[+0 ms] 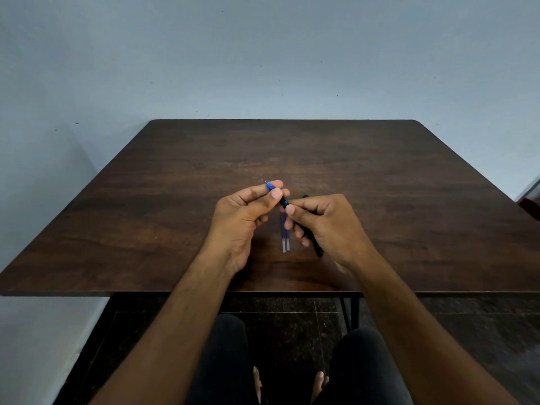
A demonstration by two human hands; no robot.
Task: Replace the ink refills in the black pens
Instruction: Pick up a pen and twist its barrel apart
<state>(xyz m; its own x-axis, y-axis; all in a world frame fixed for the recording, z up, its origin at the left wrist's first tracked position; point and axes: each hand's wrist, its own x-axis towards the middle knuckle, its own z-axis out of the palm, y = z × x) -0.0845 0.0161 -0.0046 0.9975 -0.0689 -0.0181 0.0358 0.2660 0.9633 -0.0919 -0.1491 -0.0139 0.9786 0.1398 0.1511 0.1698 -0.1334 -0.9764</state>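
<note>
Both hands are raised over the middle of the dark wooden table [175, 200]. My left hand [248, 217] pinches the blue tip [269, 186] of an ink refill between thumb and forefinger. My right hand [327, 223] grips a black pen barrel [314, 244] that runs down to the right through its fingers; the refill enters the barrel's front end between the two hands. A second black pen [304, 197] shows just behind my right hand, mostly hidden. Two blue refills [285, 241] with clear ends lie side by side on the table under my hands.
The table stands against a pale blue wall [263, 68]. Its near edge runs across the view below my forearms. Beneath it are black metal legs [355, 311], a dark tiled floor and my knees. A dark red object [530, 207] sits at the right edge.
</note>
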